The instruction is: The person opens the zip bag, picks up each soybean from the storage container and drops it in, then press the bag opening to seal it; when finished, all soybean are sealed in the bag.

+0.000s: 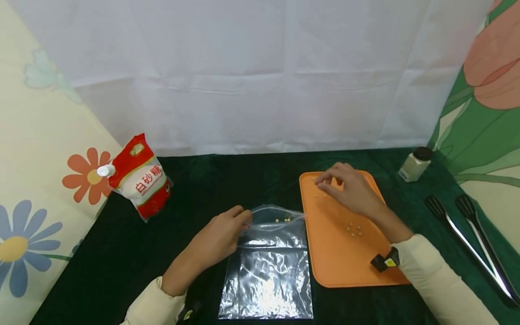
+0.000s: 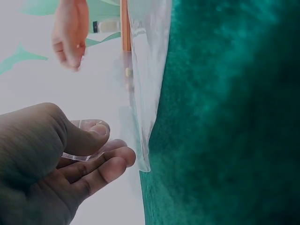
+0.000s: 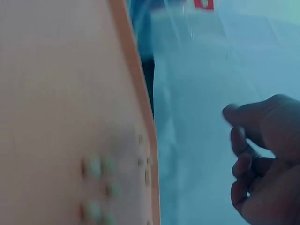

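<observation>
A clear zip-lock bag (image 1: 268,280) lies flat on the dark green cloth with its mouth spread apart. My left hand (image 1: 224,234) grips the left corner of that mouth; in the left wrist view the clear film is between thumb and fingers. A few small yellow bean-like pieces (image 1: 287,220) show inside the mouth. Over the far half of the orange tray (image 1: 337,266) hovers my right hand (image 1: 350,187), fingers loosely bent and thumb apart from them, nothing visible between them. Several more small yellow pieces (image 1: 353,229) lie on the tray, some near its far edge.
A red and white bag of white sugar (image 1: 142,183) with a white spout stands at the left. Behind the tray to the right is a small jar (image 1: 414,164) with a black lid. Metal tongs (image 1: 477,243) with black slotted ends lie at the right edge.
</observation>
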Available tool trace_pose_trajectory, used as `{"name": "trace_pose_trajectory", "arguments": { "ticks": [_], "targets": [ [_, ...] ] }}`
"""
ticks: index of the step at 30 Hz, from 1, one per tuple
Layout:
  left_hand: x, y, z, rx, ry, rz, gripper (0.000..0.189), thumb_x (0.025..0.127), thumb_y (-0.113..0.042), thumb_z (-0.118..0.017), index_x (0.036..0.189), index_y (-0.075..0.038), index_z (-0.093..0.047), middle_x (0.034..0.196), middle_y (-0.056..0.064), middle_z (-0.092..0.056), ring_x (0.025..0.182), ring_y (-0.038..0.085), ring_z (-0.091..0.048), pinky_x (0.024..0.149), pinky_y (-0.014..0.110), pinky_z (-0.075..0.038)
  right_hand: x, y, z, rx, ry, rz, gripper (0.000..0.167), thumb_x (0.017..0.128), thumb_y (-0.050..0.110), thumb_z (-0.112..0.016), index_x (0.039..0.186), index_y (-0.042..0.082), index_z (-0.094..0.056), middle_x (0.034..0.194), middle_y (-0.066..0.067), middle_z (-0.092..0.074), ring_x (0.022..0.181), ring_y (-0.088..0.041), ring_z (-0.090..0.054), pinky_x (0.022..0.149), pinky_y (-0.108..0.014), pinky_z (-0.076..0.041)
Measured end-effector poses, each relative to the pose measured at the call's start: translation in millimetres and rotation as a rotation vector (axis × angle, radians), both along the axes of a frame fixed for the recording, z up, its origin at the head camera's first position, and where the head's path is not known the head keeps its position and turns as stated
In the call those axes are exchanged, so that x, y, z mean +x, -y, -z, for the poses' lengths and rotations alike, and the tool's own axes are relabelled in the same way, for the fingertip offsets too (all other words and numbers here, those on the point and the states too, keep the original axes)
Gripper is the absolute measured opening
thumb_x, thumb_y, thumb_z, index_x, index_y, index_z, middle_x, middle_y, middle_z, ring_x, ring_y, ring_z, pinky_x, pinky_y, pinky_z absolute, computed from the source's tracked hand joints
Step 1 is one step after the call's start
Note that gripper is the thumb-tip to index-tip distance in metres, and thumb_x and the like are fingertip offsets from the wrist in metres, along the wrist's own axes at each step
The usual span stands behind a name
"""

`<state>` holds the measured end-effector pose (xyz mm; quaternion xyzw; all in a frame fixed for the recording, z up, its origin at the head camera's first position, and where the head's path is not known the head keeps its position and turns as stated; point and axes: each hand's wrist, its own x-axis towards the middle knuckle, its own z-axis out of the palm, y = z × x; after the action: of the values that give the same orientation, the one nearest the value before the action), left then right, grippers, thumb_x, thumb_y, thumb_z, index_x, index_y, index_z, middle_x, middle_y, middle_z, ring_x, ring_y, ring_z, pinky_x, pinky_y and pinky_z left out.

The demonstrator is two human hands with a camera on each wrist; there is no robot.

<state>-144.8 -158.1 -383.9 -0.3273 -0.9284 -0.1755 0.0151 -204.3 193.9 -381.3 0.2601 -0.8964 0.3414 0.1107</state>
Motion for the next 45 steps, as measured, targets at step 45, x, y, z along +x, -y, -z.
{"name": "trace_pose_trajectory", "arguments": {
  "ticks": [45],
  "targets": [
    [-0.5,-0.5,1.1,-0.013,0.022,-0.001,0.036,0.081,0.004,-0.074,0.107,-0.018,-0.064,0.1,-0.005,-0.059,0.085,0.007,-0.062,0.069,0.018,-0.053,-12.6,0,18.0,0.12,0.184,-0.026,0.01,0.097,0.03,-0.068,0.098,0.021,-0.071,0.089,0.008,-0.064,0.08,-0.016,-0.054,0.077,-0.041,-0.039]
  ]
}}
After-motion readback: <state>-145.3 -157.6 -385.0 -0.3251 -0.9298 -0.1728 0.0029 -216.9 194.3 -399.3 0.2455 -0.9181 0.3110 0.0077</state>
